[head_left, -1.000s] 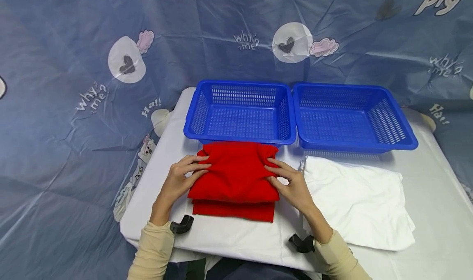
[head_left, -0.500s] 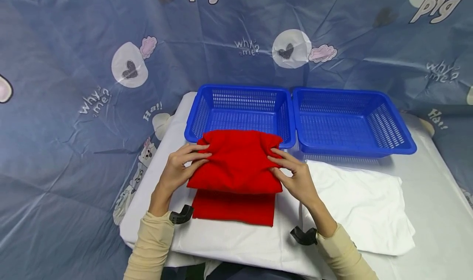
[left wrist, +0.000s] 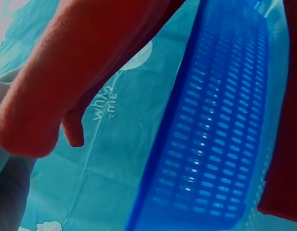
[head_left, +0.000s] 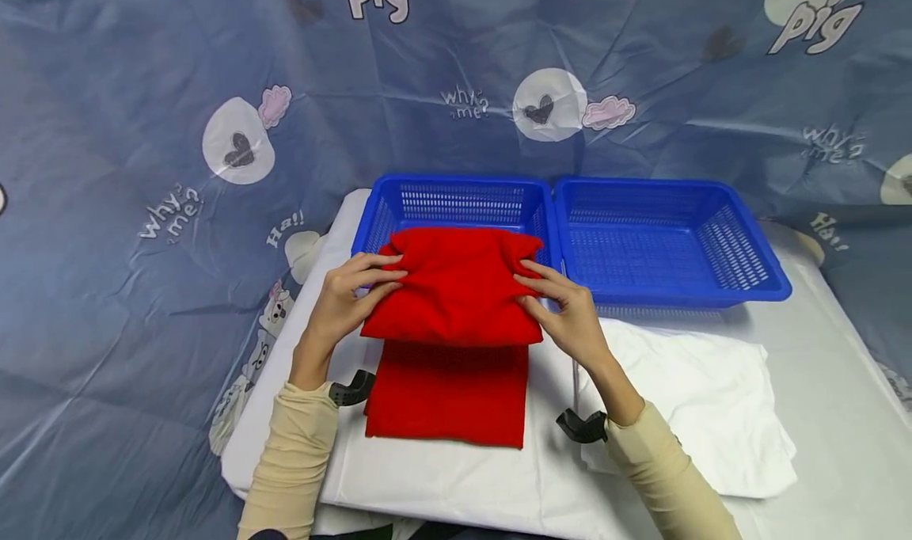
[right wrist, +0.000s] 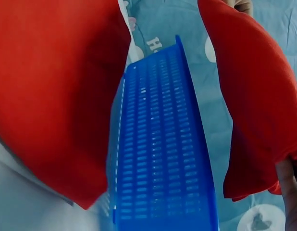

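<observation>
Folded red fabric bundle hangs, I see remotely, gripped by left hand and right hand, apart from another flat red cloth.

The table has a white cover on it, hanging in loose folds at the near edge. Along the far side sit two slotted plastic tubs, a left blue basket right next to a right blue basket. Closer in there's a folded red cloth, with a kinda rumpled white cloth to its right.
</observation>
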The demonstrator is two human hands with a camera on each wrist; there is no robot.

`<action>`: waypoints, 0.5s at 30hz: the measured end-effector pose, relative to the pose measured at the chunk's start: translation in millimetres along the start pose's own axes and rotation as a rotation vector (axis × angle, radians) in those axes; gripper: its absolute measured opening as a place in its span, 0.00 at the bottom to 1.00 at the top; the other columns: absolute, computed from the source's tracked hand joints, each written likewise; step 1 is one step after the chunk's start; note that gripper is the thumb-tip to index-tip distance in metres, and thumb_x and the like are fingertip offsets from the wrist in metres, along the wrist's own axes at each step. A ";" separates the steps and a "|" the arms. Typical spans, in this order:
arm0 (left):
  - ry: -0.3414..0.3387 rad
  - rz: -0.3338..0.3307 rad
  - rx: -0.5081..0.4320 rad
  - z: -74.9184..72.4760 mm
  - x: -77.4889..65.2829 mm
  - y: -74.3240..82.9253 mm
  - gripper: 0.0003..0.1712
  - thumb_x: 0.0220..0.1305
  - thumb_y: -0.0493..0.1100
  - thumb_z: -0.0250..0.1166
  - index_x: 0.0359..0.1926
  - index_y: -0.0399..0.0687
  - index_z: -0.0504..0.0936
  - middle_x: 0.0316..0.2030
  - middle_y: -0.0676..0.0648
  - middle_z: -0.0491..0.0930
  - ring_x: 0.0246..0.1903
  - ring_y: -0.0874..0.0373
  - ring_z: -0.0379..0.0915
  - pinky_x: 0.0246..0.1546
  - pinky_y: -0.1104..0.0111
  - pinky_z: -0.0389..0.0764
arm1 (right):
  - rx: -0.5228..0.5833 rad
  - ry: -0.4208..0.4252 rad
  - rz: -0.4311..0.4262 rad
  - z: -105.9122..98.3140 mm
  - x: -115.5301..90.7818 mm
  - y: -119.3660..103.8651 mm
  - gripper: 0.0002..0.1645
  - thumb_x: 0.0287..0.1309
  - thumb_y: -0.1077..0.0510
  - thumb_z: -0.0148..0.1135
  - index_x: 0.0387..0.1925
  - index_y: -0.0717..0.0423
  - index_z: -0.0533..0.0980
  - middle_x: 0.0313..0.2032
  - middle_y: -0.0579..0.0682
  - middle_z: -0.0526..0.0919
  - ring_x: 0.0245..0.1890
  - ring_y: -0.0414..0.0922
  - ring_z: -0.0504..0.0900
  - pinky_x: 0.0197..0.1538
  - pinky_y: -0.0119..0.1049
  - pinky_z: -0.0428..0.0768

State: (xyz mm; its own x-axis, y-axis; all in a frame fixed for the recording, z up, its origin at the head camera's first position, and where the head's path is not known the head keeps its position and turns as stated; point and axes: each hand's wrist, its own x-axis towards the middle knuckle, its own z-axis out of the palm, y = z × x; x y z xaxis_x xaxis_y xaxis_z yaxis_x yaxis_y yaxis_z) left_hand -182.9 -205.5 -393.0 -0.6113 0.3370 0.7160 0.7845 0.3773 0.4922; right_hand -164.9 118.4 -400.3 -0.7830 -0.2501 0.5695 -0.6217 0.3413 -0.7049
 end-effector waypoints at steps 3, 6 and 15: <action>0.001 0.008 0.002 1.0 7.6 -4.8 0.15 0.43 0.29 0.67 0.36 0.43 0.84 0.42 0.44 0.81 0.44 0.54 0.74 0.51 0.74 0.72 | -0.008 0.006 -0.006 -3.5 8.1 -10.7 0.16 0.47 0.69 0.62 0.42 0.63 0.79 0.50 0.56 0.77 0.42 0.48 0.80 0.40 0.25 0.77; 0.001 0.006 0.006 1.8 13.6 -9.2 0.15 0.43 0.29 0.67 0.36 0.44 0.84 0.41 0.45 0.81 0.44 0.54 0.74 0.51 0.75 0.71 | -0.020 0.008 -0.004 -5.7 14.3 -17.0 0.16 0.46 0.70 0.61 0.41 0.66 0.78 0.50 0.59 0.76 0.39 0.49 0.81 0.38 0.23 0.76; -0.009 -0.002 -0.001 3.7 30.6 -21.7 0.14 0.43 0.30 0.67 0.35 0.44 0.85 0.40 0.45 0.81 0.44 0.54 0.75 0.47 0.78 0.73 | -0.035 -0.001 0.003 -6.7 27.2 11.2 0.15 0.50 0.64 0.61 0.43 0.59 0.79 0.52 0.52 0.76 0.33 0.41 0.79 0.31 0.23 0.73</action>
State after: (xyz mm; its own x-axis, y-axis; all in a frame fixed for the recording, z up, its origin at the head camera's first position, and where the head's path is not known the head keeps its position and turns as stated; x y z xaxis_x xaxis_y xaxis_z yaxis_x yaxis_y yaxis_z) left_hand -219.0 -200.2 -383.6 -0.6140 0.3436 0.7106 0.7832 0.3769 0.4945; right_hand -193.1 121.5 -389.9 -0.7850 -0.2495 0.5671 -0.6183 0.3732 -0.6917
